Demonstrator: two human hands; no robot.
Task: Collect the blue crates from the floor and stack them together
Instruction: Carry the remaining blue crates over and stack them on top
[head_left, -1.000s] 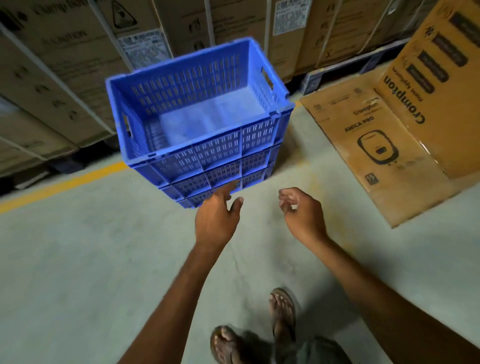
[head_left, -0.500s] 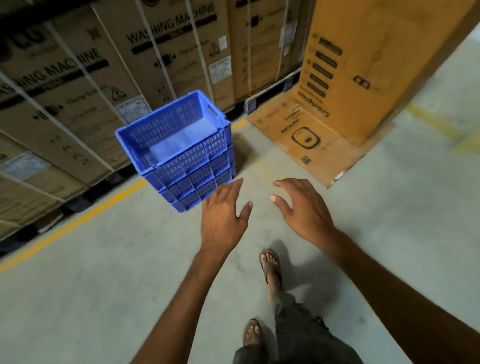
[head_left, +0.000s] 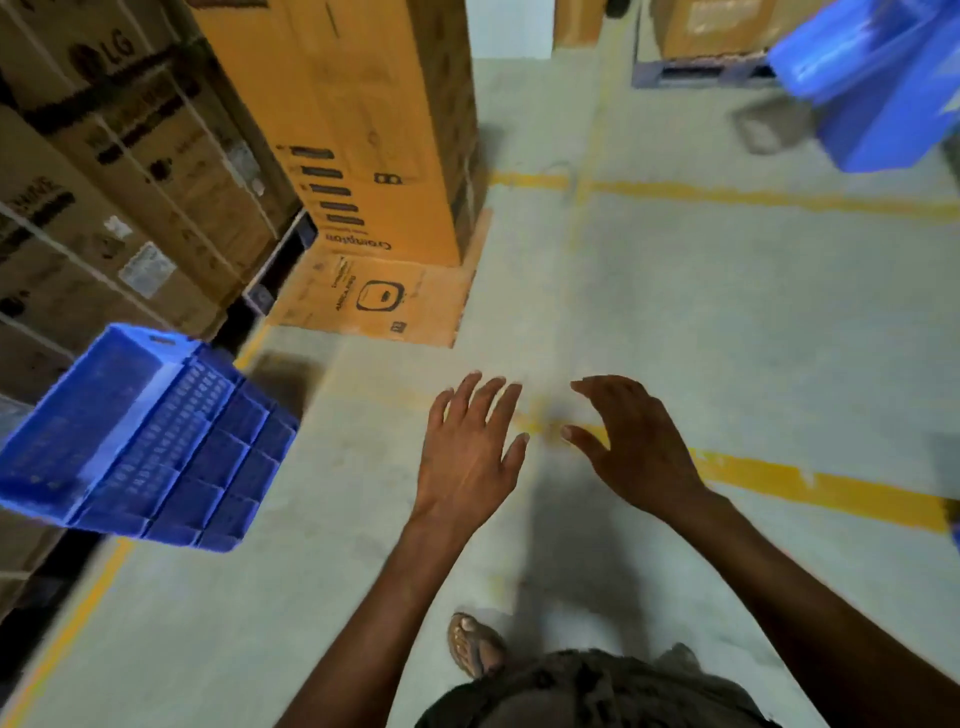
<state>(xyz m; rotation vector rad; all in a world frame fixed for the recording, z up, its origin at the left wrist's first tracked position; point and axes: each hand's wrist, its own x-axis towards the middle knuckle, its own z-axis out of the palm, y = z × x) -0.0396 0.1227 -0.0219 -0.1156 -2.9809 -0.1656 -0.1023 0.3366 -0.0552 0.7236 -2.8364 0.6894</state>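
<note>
A stack of blue slatted crates (head_left: 150, 441) stands on the concrete floor at the left edge of the head view, beside the cartons. More blue crates (head_left: 878, 78) show blurred at the top right corner. My left hand (head_left: 470, 452) hovers over the floor in the middle with fingers spread, holding nothing, well to the right of the stack. Beside it my right hand (head_left: 631, 441) is held out the same way, fingers loosely spread and empty.
Strapped appliance cartons (head_left: 119, 171) line the left side. A tall orange carton (head_left: 363, 119) stands on a flattened cardboard sheet (head_left: 374, 301) ahead. Yellow floor lines (head_left: 779, 195) cross the grey concrete. A blue pallet (head_left: 696, 73) sits at the top right.
The view has swung right, so the crate stack has slid from the centre to the left edge. Both hands have moved away from the stack and opened wider. Crates at the top right have come into view.
</note>
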